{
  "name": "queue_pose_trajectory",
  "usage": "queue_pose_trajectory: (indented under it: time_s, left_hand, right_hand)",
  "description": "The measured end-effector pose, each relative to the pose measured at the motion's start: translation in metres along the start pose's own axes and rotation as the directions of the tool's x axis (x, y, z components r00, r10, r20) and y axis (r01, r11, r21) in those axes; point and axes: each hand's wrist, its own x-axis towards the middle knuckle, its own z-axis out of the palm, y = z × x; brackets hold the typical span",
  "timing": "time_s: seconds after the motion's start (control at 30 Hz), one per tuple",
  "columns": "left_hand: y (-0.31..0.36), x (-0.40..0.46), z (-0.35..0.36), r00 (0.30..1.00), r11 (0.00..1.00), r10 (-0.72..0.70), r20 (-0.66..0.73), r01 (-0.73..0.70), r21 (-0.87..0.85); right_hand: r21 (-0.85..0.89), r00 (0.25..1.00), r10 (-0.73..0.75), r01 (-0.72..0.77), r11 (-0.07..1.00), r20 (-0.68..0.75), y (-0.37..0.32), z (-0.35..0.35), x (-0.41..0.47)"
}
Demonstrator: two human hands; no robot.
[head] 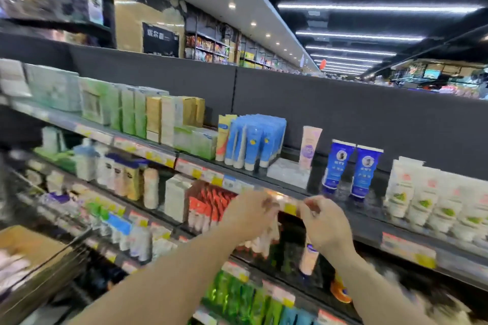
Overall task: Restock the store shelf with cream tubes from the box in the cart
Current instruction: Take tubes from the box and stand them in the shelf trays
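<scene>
while both hands work at the shelf edge, these are the points that matter.

landmark: the yellow price tag (290, 209) on the front rail of the top shelf (369, 229); places below are told from it.

left hand (250, 215): just left of the tag, curled, fingers (269, 204) bunched toward the rail; blur hides whether they pinch anything.

right hand (327, 224): just right of the tag, fingertips drawn together near the rail; what they hold, if anything, i cannot tell.

cream tube (309, 254): a pale peach tube with a blue label, upright on the shelf below the tag, partly hidden behind the right hand, near its fingers but whether touching is unclear.

more tubes: a lone peach tube (310, 146) stands above and behind the tag on the top shelf, between the light blue tubes (256, 140) and the dark blue tubes (352, 167).

box (29, 248): cardboard, far left and below the tag, with pale pink items in it, blurred.

step in hand: likely seating a tube or straightening the rail label.

doing it well: set each tube upright on its cap, label outward, pushed back in line with its kind; steady neighbours with the free hand so none topple.
</scene>
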Motion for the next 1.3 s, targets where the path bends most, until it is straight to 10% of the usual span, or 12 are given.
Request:
queue_pose_trajectory:
  time_s: [0.33,0.57,0.97,1.3]
  left_hand:
    - [-0.268,-0.168,-0.259,0.91,0.717,-0.33,-0.25,0.415,0.56]
    - [-0.39,-0.252,-0.353,0.748,0.518,-0.543,-0.382,0.656,0.549]
    - [-0.603,-0.243,-0.421,0.597,0.319,-0.748,-0.289,0.706,0.632]
    - [-0.794,-0.188,-0.401,0.632,0.424,-0.767,-0.113,0.631,0.65]
  right_hand:
    - [0.118,0.848,-0.363,0.344,0.931,0.386,-0.334,0.248,-0.053]
    - [0.237,0.717,-0.486,0.426,0.873,0.5,-0.481,0.363,-0.086]
    - [0.17,0.633,-0.432,0.432,0.886,0.642,-0.569,0.57,-0.017]
    - [0.004,0.591,-0.217,0.339,0.941,0.777,-0.574,0.718,0.016]
